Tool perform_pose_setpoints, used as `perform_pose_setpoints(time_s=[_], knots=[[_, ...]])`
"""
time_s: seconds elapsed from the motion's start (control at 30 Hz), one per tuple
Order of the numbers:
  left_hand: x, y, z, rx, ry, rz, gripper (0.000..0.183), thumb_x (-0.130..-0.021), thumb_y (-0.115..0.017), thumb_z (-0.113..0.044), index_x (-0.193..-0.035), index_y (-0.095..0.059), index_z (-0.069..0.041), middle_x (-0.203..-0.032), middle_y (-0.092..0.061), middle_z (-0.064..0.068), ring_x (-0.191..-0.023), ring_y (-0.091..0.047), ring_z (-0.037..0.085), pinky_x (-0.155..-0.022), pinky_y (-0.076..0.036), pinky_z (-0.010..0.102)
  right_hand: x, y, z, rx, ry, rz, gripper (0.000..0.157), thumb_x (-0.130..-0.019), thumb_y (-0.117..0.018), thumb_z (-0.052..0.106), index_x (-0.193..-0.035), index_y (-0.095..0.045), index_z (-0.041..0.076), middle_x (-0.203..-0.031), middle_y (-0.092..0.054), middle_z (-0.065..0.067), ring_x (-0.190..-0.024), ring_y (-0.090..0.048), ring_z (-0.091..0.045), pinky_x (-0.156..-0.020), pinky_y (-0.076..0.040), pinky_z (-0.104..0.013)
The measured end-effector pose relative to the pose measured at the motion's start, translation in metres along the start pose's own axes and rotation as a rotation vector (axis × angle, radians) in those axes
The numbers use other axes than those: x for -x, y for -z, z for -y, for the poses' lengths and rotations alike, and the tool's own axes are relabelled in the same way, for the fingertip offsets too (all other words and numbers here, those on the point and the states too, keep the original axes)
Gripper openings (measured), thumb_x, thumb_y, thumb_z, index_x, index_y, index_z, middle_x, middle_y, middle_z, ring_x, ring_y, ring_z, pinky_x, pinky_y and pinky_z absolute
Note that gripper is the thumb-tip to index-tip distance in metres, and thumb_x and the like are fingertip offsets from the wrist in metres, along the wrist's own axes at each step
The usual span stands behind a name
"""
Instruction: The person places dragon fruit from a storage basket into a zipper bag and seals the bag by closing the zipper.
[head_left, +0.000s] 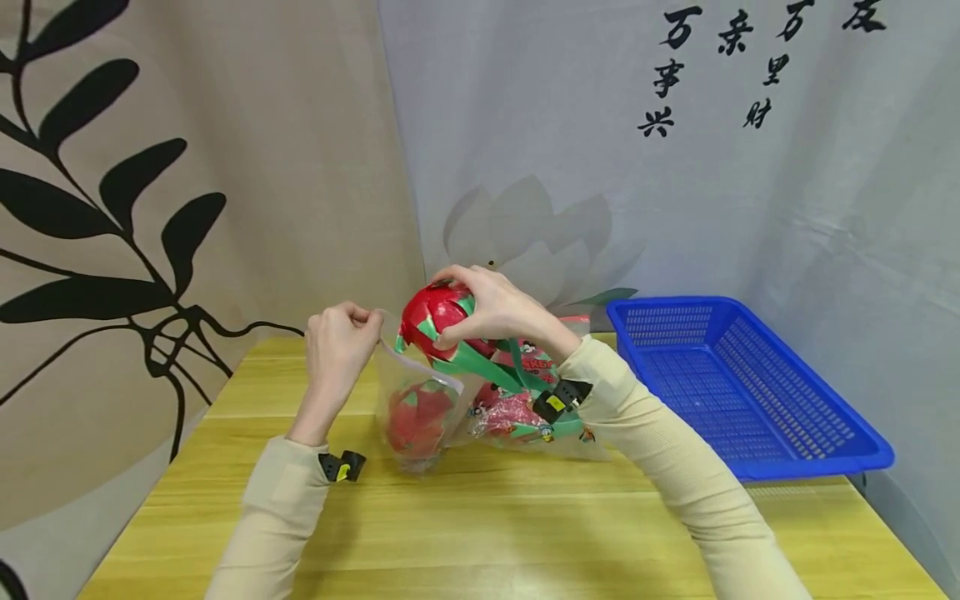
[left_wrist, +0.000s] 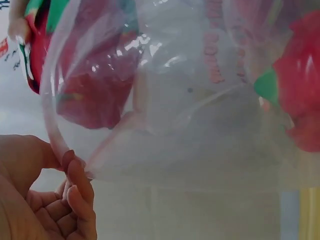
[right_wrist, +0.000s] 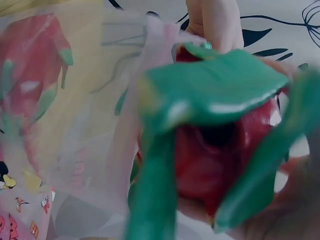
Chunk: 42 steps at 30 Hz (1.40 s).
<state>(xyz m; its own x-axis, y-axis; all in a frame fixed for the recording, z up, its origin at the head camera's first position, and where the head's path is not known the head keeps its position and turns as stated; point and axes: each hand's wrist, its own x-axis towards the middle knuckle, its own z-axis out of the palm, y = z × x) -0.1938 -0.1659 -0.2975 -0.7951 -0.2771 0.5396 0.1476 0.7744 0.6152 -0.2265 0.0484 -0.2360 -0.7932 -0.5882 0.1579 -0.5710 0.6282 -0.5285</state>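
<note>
My left hand (head_left: 337,354) pinches the upper left edge of a clear plastic bag (head_left: 392,358), keeping its mouth spread. A red dragon fruit (head_left: 420,421) with green scales lies low inside that bag. In my right hand (head_left: 498,310) is another dragon fruit (head_left: 429,317), glossy red with long green leaves, gripped from above at the mouth of the bag. The left wrist view shows my thumb and fingertips on the bag's rim (left_wrist: 52,125). Close to the right wrist camera, green leaves (right_wrist: 215,90) cover much of the held fruit.
Behind and right of the bag lies a cartoon-printed plastic bag (head_left: 517,421) with red and pink patterns. A blue mesh basket (head_left: 817,467) stands at the table's right side. The wooden table (head_left: 480,533) meets a printed cloth backdrop (head_left: 315,167).
</note>
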Motion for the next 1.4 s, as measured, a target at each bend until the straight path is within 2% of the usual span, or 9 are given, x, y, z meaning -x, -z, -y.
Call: perform_pose_setpoints(time_s=[0.13,0.27,0.57,0.7,0.8,1.0,1.13,1.23,1.4], knots=[[-0.001,-0.001,0.001,-0.020,-0.006,-0.043,0.028,-0.087,-0.059,-0.019,-0.075,-0.073,0.002,-0.060,-0.067,0.017,-0.042,-0.050,0.022,-0.041,-0.033,0.025,0.003,0.000,-0.004,0.002,0.074,0.041,0.065,-0.068,-0.078,0.034,-0.128,-0.052,0.029,-0.118,-0.057,0.002,-0.105,-0.053,-0.013,-0.082,-0.052,-0.029],[-0.002,-0.001,0.001,-0.010,-0.002,-0.019,0.027,-0.087,-0.059,-0.019,-0.076,-0.072,0.002,-0.062,-0.067,0.017,-0.042,-0.051,0.020,-0.039,-0.033,0.024,0.003,-0.001,-0.004,-0.022,0.102,0.089,0.066,-0.069,-0.076,0.033,-0.129,-0.051,0.028,-0.119,-0.059,0.003,-0.104,-0.055,-0.011,-0.082,-0.052,-0.027],[0.002,0.000,-0.001,-0.013,-0.042,0.025,0.028,-0.087,-0.063,-0.023,-0.078,-0.070,0.002,-0.067,-0.069,0.017,-0.047,-0.055,0.024,-0.042,-0.035,0.025,-0.008,-0.011,-0.001,-0.032,-0.053,0.123,0.072,-0.070,-0.077,0.035,-0.131,-0.043,0.017,-0.127,-0.058,-0.003,-0.100,-0.060,-0.012,-0.082,-0.052,-0.028],[0.007,0.001,-0.003,-0.026,-0.085,0.033,0.027,-0.088,-0.063,-0.021,-0.081,-0.070,0.004,-0.071,-0.071,0.018,-0.051,-0.059,0.027,-0.044,-0.038,0.027,-0.014,-0.017,-0.002,-0.011,-0.131,0.117,0.067,-0.071,-0.076,0.038,-0.122,-0.043,0.011,-0.111,-0.062,-0.005,-0.090,-0.062,-0.014,-0.073,-0.052,-0.026],[0.009,0.001,-0.005,-0.022,-0.103,0.016,0.026,-0.088,-0.062,-0.018,-0.082,-0.070,0.005,-0.072,-0.071,0.019,-0.053,-0.062,0.029,-0.045,-0.040,0.027,-0.015,-0.020,-0.001,0.018,-0.130,0.129,0.061,-0.070,-0.077,0.038,-0.114,-0.044,0.010,-0.098,-0.063,-0.003,-0.081,-0.061,-0.014,-0.065,-0.050,-0.024],[0.009,-0.002,-0.005,-0.001,-0.119,-0.027,0.023,-0.087,-0.062,-0.015,-0.080,-0.069,0.005,-0.068,-0.069,0.019,-0.049,-0.058,0.028,-0.043,-0.036,0.026,-0.017,-0.024,0.002,0.076,-0.033,0.134,0.055,-0.068,-0.079,0.037,-0.106,-0.050,0.009,-0.097,-0.061,-0.002,-0.083,-0.056,-0.014,-0.065,-0.047,-0.021],[0.010,-0.002,-0.008,0.004,-0.134,-0.019,0.022,-0.087,-0.064,-0.015,-0.080,-0.069,0.005,-0.069,-0.070,0.019,-0.048,-0.058,0.027,-0.041,-0.035,0.025,-0.020,-0.026,0.001,0.078,-0.060,0.116,0.054,-0.068,-0.077,0.038,-0.105,-0.050,0.009,-0.093,-0.059,-0.002,-0.077,-0.054,-0.013,-0.061,-0.045,-0.022],[0.012,-0.001,-0.011,-0.015,-0.126,0.036,0.022,-0.087,-0.064,-0.017,-0.084,-0.070,0.004,-0.071,-0.071,0.018,-0.048,-0.058,0.025,-0.041,-0.035,0.025,-0.023,-0.028,0.000,0.070,-0.130,0.079,0.055,-0.070,-0.075,0.042,-0.103,-0.048,0.009,-0.092,-0.057,-0.002,-0.075,-0.053,-0.013,-0.059,-0.043,-0.022],[0.015,0.005,-0.016,-0.056,-0.067,0.231,0.027,-0.087,-0.059,-0.020,-0.101,-0.066,0.002,-0.077,-0.072,0.016,-0.046,-0.052,0.017,-0.042,-0.035,0.025,-0.026,-0.031,0.003,0.047,-0.253,0.015,0.056,-0.070,-0.075,0.048,-0.099,-0.046,0.009,-0.089,-0.052,-0.002,-0.073,-0.050,-0.015,-0.055,-0.039,-0.022]])
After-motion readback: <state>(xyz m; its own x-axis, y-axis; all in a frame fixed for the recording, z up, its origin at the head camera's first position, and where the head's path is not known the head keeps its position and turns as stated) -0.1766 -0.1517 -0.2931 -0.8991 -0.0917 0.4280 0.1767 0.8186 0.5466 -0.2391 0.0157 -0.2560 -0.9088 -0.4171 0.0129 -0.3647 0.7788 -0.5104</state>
